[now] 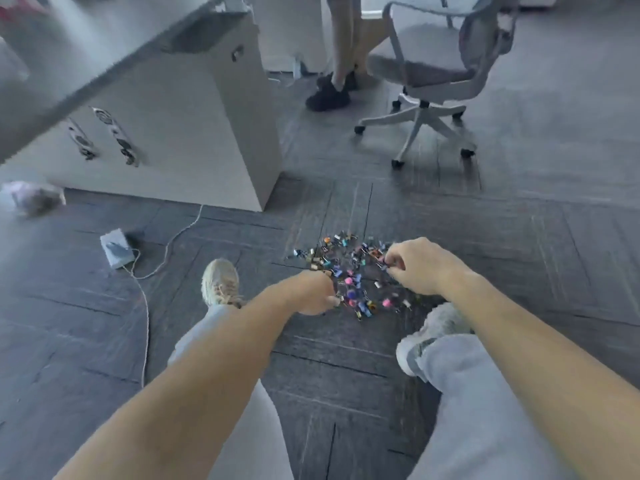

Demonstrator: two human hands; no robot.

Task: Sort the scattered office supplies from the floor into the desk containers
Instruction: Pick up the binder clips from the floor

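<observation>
A pile of small coloured binder clips (pixel 349 268) lies scattered on the dark grey carpet between my feet. My left hand (pixel 313 292) is at the pile's left edge with its fingers curled round some clips. My right hand (pixel 414 266) is at the pile's right edge, fingertips pinching clips. The frame is blurred, so single clips are hard to tell apart. No desk container shows.
A white desk panel (pixel 207 133) stands at the left, with the desktop (pixel 86 57) above it. An office chair (pixel 433 81) and another person's legs (pixel 337 64) are behind. A white box (pixel 116 252) and a cable (pixel 147 306) lie on the floor at the left.
</observation>
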